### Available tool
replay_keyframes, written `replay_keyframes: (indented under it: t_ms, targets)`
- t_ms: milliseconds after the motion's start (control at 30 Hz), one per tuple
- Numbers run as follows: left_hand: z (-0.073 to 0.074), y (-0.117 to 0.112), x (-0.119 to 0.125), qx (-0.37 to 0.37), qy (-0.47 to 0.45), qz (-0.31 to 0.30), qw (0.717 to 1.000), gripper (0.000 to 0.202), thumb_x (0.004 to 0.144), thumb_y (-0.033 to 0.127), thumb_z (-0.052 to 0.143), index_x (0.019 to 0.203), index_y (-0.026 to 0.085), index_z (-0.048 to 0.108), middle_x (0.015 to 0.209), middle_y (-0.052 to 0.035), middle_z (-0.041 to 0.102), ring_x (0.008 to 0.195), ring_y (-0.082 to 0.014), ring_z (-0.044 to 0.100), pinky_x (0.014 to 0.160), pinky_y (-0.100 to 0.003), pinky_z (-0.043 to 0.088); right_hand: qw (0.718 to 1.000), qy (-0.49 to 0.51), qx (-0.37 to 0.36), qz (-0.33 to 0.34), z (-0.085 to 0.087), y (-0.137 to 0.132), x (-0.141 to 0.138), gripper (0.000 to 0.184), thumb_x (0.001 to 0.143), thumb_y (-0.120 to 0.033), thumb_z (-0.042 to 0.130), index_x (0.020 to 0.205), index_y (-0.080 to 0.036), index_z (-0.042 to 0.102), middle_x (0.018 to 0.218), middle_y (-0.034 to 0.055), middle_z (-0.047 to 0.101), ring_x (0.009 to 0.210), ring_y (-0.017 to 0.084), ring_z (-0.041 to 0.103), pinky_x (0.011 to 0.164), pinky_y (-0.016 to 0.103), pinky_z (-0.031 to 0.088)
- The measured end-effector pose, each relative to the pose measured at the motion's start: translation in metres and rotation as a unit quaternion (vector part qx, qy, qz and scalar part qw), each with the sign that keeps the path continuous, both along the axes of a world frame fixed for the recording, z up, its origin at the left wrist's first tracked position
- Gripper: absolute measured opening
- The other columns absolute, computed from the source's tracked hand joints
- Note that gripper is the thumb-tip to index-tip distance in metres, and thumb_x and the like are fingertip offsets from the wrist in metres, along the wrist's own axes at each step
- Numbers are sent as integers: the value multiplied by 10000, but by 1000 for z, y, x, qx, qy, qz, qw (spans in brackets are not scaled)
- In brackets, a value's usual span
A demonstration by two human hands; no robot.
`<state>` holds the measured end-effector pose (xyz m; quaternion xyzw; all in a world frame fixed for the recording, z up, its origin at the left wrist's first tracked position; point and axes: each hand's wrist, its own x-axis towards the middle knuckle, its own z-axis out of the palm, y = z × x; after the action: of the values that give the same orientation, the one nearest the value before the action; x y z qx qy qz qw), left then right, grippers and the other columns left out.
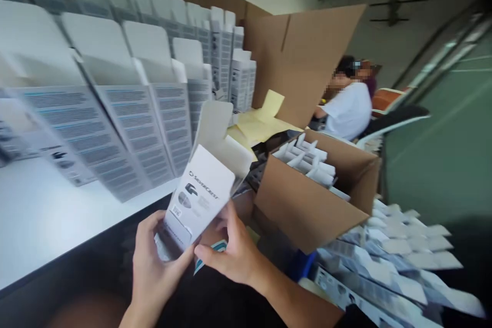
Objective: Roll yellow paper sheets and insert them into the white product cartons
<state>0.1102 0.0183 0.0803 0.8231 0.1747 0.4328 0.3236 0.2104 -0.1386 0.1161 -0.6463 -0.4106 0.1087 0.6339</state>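
Note:
A white SilverCrest product box (202,184) is tilted between my two hands, its top flaps standing up and apart. My left hand (156,261) wraps round the lower left side of the box. My right hand (236,246) grips the lower right side, the thumb near the bottom edge. A small piece with a teal and white print (210,256) shows below the box by my right thumb; whether it is attached to the box I cannot tell. Some fingers of both hands are hidden behind the box.
Rows of open-topped printed boxes (130,128) stand on the white table (42,230) at left. Yellow paper sheets (257,125) lie beyond. A brown carton (303,205) holds several white boxes. More boxes (388,266) are stacked at lower right. A person in a white shirt (349,110) sits behind.

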Motion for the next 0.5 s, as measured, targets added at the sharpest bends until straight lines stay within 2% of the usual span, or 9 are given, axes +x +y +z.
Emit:
replay_keyframes:
  t_ms: [67,133,300,400,500]
  targets:
    - [-5,-20,30,37,-29,-43,998,672,749,481,775,1280,175,498,1153,-125,586,1049,-300,613,932,-483,533,997,17,-11,-73,-4,-18,13,764,703,-297,806,1361,-253,420,1260,101,677,1089,272,674,870,390,592]
    - [-4,-40,57,58,-56,-79,994,625,776,414,762,1285,172,491,1171,-130,585,1088,-295,608,933,-462,537,990,33,-14,-133,-5,-38,25,686,694,-293,815,1290,-240,479,1191,98,710,1033,269,701,828,384,611]
    - [12,-86,112,84,-115,-168,976,591,784,301,757,1290,169,481,1205,-144,598,1152,-290,603,927,-443,560,977,35,17,-209,6,-80,51,447,715,-335,812,1107,-240,621,1115,81,756,1059,305,713,910,459,605]
    - [28,-109,139,92,-143,-222,960,644,793,278,770,1342,166,451,1253,-172,590,1192,-296,596,947,-458,565,962,11,48,-270,17,-104,70,495,685,-374,848,1101,-225,626,1137,98,753,1102,332,698,995,524,561]
    - [46,-126,156,121,-166,-286,936,783,826,300,772,1466,178,338,1371,-211,535,1318,-323,533,1056,-535,510,950,9,52,-307,37,-134,93,598,646,-418,885,1127,-206,599,1146,128,744,1085,352,704,970,557,570]
